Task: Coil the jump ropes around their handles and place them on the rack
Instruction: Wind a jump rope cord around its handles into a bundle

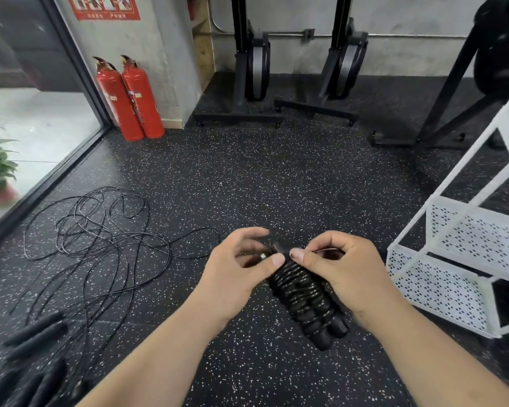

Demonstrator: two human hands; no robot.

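1. Black foam handles wound with black rope (303, 295) are held between both hands, above the speckled rubber floor (247, 186)
2. Left hand (235, 277) fingers pinch the bundle's top; right hand (341, 268) fingers pinch the last turn
3. We'd keep tension and tuck the end under a tight turn
4. White perforated metal rack (441, 289), right: no rope on it yet; loose black ropes (100, 239) lie tangled on the floor, left

A gym: speckled black rubber floor (247, 177); two upright rowing machines (256, 69) stored against the bare concrete wall; loose jump ropes (100, 239) tangled on the floor; a white perforated rack (465, 239); two red fire extinguishers (130, 98) by the glass door.
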